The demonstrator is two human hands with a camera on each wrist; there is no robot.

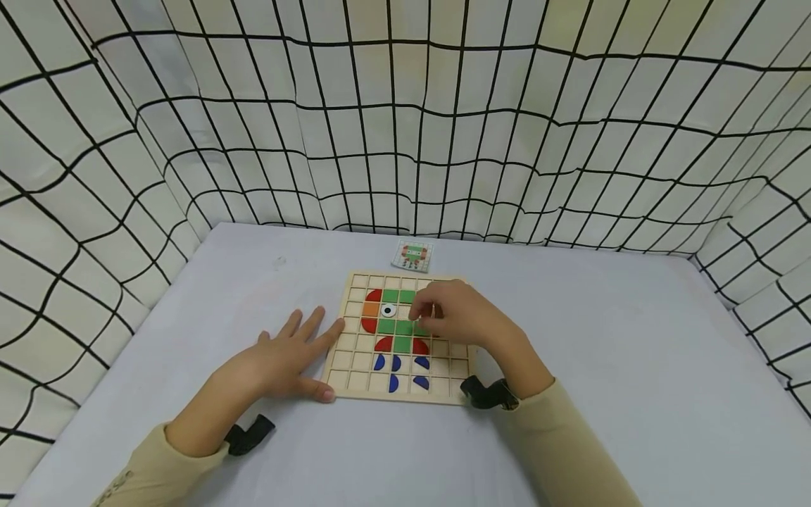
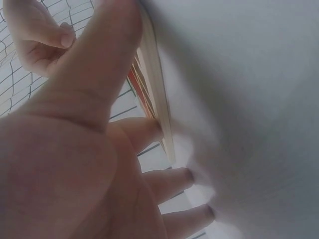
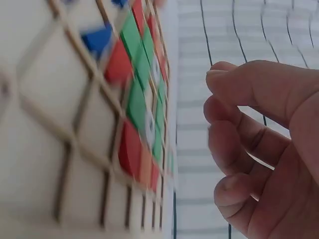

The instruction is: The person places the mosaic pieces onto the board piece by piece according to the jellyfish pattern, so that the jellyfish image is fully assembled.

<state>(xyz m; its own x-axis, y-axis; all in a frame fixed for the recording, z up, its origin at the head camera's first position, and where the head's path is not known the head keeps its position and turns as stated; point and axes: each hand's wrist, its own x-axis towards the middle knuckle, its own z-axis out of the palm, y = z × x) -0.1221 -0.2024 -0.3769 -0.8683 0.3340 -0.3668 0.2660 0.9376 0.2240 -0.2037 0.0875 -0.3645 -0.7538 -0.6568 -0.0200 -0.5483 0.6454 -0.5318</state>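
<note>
A square wooden grid board [image 1: 450, 369] lies on the table, holding red, green, orange and blue flat pieces. One eye disc [image 1: 388, 310] shows in the head view; the right wrist view shows a second one beyond it, near the green squares [image 3: 135, 102]. My left hand [image 1: 279, 362] is spread flat at the board's left side, its thumb by the front corner and its index finger at the edge. Above the right half of the board hovers my right hand [image 1: 465, 313], fingers loosely bent and thumb close to the index finger. No piece shows between those fingertips.
A small picture card [image 1: 413, 255] with a matching coloured figure lies behind the board. Several blue half-round pieces [image 1: 393, 383] sit in the front rows. Black netting [image 1: 393, 107] over white sheeting stands around the white table [image 1: 608, 338].
</note>
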